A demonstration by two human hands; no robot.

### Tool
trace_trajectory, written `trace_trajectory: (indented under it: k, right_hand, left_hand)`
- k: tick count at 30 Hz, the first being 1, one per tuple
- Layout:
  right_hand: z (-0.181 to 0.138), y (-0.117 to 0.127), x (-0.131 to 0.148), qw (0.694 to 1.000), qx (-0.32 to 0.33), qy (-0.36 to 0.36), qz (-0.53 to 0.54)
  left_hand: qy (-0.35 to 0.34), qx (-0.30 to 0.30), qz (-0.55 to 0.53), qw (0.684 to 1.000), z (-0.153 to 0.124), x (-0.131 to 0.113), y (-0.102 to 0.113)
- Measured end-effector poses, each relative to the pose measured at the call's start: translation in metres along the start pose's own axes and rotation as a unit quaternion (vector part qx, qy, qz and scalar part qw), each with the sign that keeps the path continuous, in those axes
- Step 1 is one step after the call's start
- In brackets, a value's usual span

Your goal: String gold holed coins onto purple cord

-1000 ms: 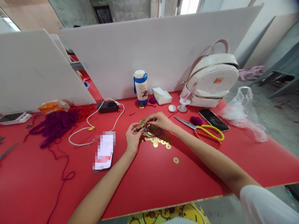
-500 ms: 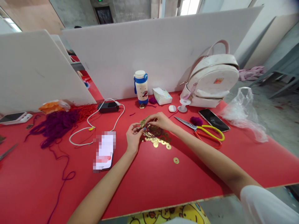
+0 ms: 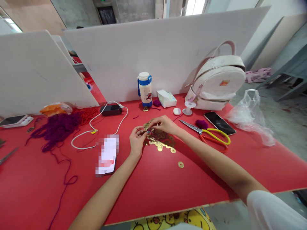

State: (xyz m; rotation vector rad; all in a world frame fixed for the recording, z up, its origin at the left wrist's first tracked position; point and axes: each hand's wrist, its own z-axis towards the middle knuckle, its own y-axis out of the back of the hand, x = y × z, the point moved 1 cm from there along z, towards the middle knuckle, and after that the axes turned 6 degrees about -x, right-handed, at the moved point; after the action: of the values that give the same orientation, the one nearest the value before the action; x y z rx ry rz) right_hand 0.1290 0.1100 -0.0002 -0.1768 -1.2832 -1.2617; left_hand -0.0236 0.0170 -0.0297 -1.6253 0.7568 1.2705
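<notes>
Above a pile of gold-coloured coins with holes [image 3: 160, 147], my two hands meet fingertip to fingertip. My left hand [image 3: 137, 140] pinches dark purple yarn [image 3: 155, 136] between thumb and fingers. From the right, my right hand [image 3: 164, 124] is closed on the same yarn, its fingertips almost touching the left thumb. Loops of the yarn hang over the coins below. The exact spot between the fingertips is too small to make out. One single coin [image 3: 180, 164] lies apart, nearer the front edge.
Scissors [image 3: 203, 131] with yellow and orange handles lie right of my hands, beside a black phone [image 3: 220, 123]. Behind stand a bottle [image 3: 145, 89], a tissue pack [image 3: 166, 98], a white spool [image 3: 188, 108] and a backpack [image 3: 218, 83]. Leftward are a lit phone [image 3: 109, 155], a cable [image 3: 74, 147] and purple yarn [image 3: 57, 127].
Both hands stay over the coins in nearly the same place. Only the fingertips have shifted very slightly at the yarn.
</notes>
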Motion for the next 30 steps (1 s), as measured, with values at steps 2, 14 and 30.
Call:
trace_trajectory:
  k: [2, 14, 30]
  right_hand:
    - [0.000, 0.001, 0.002, 1.000, 0.005, 0.006, -0.004]
    - [-0.002, 0.004, 0.016, 0.999, 0.030, 0.024, 0.016]
    - [-0.004, 0.003, 0.039, 0.995, 0.041, 0.018, -0.093]
  left_hand:
    - [0.000, -0.002, -0.001, 1.000, 0.000, 0.000, 0.000]
    - [-0.005, -0.012, 0.003, 1.000, -0.001, -0.001, 0.000]
    - [-0.006, -0.016, 0.018, 1.000, 0.000, 0.001, 0.001]
